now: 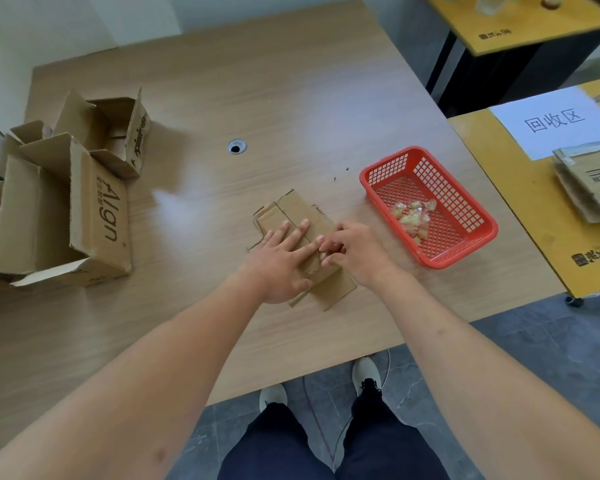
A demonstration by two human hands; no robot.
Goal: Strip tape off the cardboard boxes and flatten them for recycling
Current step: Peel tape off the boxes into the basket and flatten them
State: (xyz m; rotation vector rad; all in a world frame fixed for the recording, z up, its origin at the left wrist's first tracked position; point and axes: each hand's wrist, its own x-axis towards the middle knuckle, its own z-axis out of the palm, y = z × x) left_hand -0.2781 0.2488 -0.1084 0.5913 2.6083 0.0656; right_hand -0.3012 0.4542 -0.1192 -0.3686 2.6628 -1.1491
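wooden tabletop [291, 98] carries a flattened box [293, 211], long axis running away; left hand [279, 261] presses flat, right hand [355, 252] pinches tape at its near-right edge

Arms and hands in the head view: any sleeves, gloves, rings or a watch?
None visible. The left hand and right hand are ungloved, without rings; both wrists and forearms are uncovered up to the frame edge, with no watch or sleeve showing.
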